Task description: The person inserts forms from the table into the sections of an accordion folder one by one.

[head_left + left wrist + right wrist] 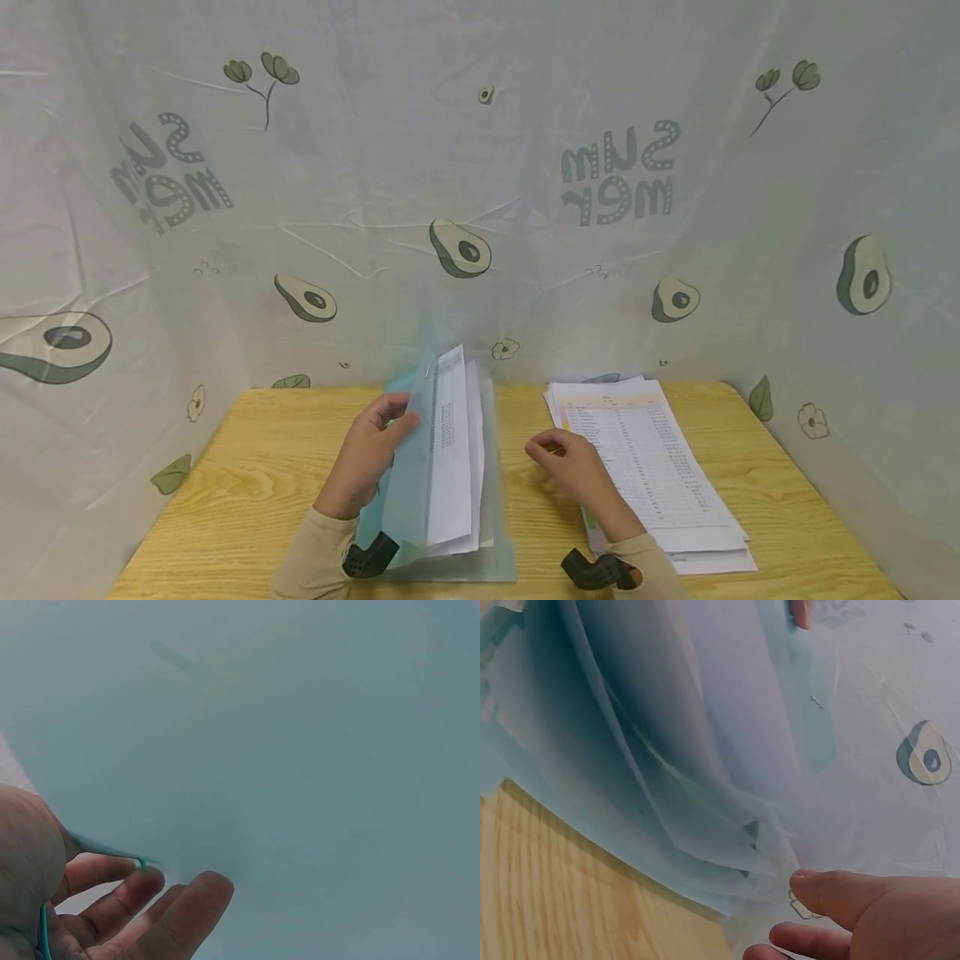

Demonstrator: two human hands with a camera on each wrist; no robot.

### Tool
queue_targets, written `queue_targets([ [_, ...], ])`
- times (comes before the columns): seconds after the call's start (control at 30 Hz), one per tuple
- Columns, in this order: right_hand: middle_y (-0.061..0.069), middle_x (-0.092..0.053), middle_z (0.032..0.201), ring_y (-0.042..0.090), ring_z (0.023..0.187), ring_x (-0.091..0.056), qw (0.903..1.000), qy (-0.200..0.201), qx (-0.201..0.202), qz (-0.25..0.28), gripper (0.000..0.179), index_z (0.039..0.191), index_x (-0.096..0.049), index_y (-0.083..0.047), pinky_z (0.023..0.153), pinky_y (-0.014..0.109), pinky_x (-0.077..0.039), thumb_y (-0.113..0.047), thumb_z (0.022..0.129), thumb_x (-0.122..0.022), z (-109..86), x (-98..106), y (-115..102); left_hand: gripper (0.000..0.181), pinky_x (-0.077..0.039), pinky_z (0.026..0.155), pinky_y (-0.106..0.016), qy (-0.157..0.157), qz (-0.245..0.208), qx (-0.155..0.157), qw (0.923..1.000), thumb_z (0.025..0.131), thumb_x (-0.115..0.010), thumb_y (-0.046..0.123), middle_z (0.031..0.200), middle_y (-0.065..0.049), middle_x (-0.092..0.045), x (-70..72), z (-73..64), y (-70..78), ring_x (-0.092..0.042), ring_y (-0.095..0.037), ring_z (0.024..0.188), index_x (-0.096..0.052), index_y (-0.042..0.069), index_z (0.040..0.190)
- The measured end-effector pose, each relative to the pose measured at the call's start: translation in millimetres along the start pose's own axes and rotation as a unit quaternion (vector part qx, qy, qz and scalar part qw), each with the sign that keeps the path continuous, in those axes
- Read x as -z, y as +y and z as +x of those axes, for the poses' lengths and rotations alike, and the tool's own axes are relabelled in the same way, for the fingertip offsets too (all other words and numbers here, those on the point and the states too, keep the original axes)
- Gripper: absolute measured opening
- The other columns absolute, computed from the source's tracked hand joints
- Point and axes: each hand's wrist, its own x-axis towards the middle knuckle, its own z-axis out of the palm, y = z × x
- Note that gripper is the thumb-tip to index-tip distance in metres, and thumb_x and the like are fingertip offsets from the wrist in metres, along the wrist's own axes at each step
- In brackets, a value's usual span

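A translucent teal plastic folder stands part open on the table, with printed white sheets leaning inside it. My left hand pinches the raised cover near its upper left edge, thumb on the near face. In the left wrist view the cover fills most of the picture. My right hand hovers between the folder and a stack of printed papers, fingers loosely bent and holding nothing. The right wrist view shows that hand apart from the curved sheets in the folder.
The wooden table carries the folder left of its middle and the paper stack on its right. A pale curtain printed with avocados and flowers hangs behind and at both sides. Both wrists wear black mounts.
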Motion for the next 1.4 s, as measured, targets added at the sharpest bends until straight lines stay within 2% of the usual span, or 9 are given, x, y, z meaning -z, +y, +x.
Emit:
queue_targets([
  [0.2,-0.003,-0.072,0.101,0.015,0.092,-0.064,0.9999,0.001,0.007,0.009,0.022,0.11,-0.075,-0.012,0.075,0.034,-0.053,-0.03,0.098,-0.073,1.0,7.4,1.0,0.033,-0.043,0.061,-0.028,-0.001,0.009,0.003,1.0,0.102,-0.065,0.02,0.127,-0.012,-0.059,2.7,-1.7,-3.2,-0.056,-0.02,0.092,-0.064,0.007,0.132],
  [0.37,-0.001,-0.072,0.105,0.017,0.097,-0.066,0.9999,0.007,-0.002,0.012,0.026,0.115,-0.074,-0.01,0.081,0.035,-0.054,-0.03,0.098,-0.073,-0.1,12.3,5.9,0.031,-0.036,0.053,-0.026,-0.002,0.016,0.004,0.9999,0.102,-0.066,0.018,0.126,-0.012,-0.059,2.7,-1.9,-4.7,-0.05,-0.018,0.078,-0.065,0.007,0.131],
  [0.57,0.0,-0.071,0.099,0.016,0.092,-0.066,0.999,0.015,-0.011,-0.04,0.025,0.114,-0.072,-0.009,0.076,0.034,-0.052,-0.027,0.098,-0.073,-2.7,26.1,19.0,0.033,-0.037,0.054,-0.026,-0.004,0.02,0.005,0.9998,0.101,-0.067,0.019,0.129,-0.012,-0.059,1.7,-1.7,-1.9,-0.052,-0.018,0.079,-0.065,0.008,0.132],
  [0.7,0.004,-0.07,0.098,0.02,0.089,-0.064,0.9933,0.032,-0.018,-0.11,0.026,0.113,-0.071,-0.003,0.073,0.035,-0.05,-0.024,0.096,-0.072,-1.7,48.0,34.9,0.031,-0.039,0.057,-0.027,-0.004,0.019,0.006,0.9998,0.101,-0.067,0.018,0.129,-0.013,-0.06,0.7,-1.9,-1.0,-0.056,-0.021,0.088,-0.066,0.008,0.131],
  [0.97,0.024,-0.067,0.108,0.039,0.1,-0.063,0.9731,0.039,-0.042,-0.223,0.027,0.113,-0.067,0.006,0.084,0.054,-0.052,-0.014,0.096,-0.068,-1.3,105.6,77.7,0.03,-0.036,0.054,-0.026,-0.009,0.014,0.0,0.9999,0.101,-0.066,0.016,0.127,-0.012,-0.061,-2.6,-0.6,-2.3,-0.053,-0.019,0.081,-0.066,0.007,0.129],
  [1.23,0.038,-0.06,0.114,0.049,0.102,-0.06,0.9634,-0.008,-0.104,-0.247,0.051,0.12,-0.055,0.02,0.086,0.06,-0.049,-0.023,0.094,-0.068,1.3,148.9,102.5,0.03,-0.044,0.06,-0.029,-0.013,0.005,-0.006,0.9999,0.101,-0.067,0.017,0.126,-0.012,-0.061,-3.3,-2.1,-2.3,-0.059,-0.022,0.092,-0.066,0.008,0.13],
  [1.4,0.031,-0.061,0.1,0.041,0.09,-0.059,0.9564,-0.039,-0.145,-0.25,0.058,0.112,-0.052,0.02,0.079,0.053,-0.049,-0.031,0.092,-0.071,1.0,158.8,116.0,0.03,-0.042,0.058,-0.027,-0.016,0.0,-0.005,0.9999,0.101,-0.066,0.017,0.126,-0.012,-0.06,-3.0,-1.8,-2.1,-0.058,-0.021,0.089,-0.066,0.008,0.13],
])
